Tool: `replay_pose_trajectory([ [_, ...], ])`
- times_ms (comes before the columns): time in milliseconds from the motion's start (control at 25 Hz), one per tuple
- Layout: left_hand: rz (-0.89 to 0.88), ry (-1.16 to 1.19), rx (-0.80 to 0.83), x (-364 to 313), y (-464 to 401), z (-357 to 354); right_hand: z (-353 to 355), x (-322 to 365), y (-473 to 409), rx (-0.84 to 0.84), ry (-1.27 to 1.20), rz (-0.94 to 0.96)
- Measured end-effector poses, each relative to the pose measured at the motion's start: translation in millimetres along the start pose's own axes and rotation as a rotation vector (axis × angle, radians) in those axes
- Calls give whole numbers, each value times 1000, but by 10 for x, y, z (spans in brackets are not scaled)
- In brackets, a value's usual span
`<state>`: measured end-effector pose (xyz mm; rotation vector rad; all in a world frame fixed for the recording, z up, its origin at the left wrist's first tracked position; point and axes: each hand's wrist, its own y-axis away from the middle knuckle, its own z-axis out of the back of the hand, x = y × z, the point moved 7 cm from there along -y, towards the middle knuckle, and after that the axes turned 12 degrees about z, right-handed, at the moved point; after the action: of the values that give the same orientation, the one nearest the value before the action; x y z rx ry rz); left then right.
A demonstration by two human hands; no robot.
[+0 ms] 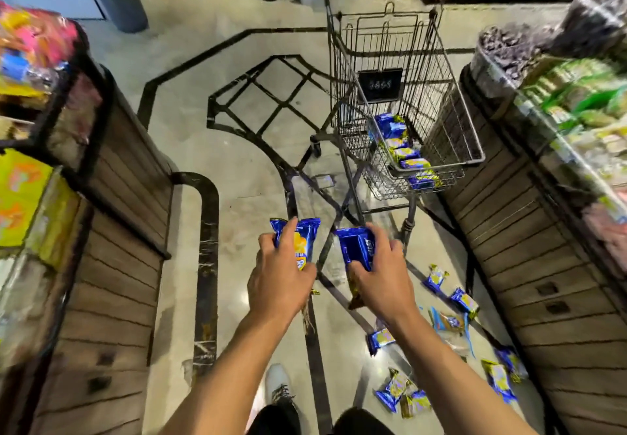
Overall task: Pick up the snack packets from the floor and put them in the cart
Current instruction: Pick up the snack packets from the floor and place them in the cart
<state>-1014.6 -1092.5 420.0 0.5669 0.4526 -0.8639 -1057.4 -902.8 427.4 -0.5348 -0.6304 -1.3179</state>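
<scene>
My left hand [280, 273] grips a blue snack packet with a yellow picture [303, 239], held upright above the floor. My right hand [380, 275] grips a darker blue packet [356, 246] beside it. Both hands are short of the wire shopping cart [448, 122], which stands ahead and to the right. Several blue and yellow packets [403, 149] lie in the cart's basket. More packets [464, 302] are scattered on the floor at the lower right, near my feet.
Wooden display counters [112, 265] with shelves of packaged snacks line both sides of the aisle. The right counter [543, 265] stands close to the cart and the floor packets. A grey bin [124, 7] stands far back left. My white shoe [280, 383] shows below.
</scene>
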Motion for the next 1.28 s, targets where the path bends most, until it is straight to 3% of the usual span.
replay_pose_trajectory([
  [440, -129, -73, 97, -1517, -1940, -327, 275, -257, -2138, -178, -52, -116],
  [840, -157, -105, 118, -2840, -3448, -603, 557, -486, -3956, -170, -75, -78],
  [1280, -400, -194, 336, -4065, -5179, -1255, 648, -950, -5623, -326, -80, -324],
])
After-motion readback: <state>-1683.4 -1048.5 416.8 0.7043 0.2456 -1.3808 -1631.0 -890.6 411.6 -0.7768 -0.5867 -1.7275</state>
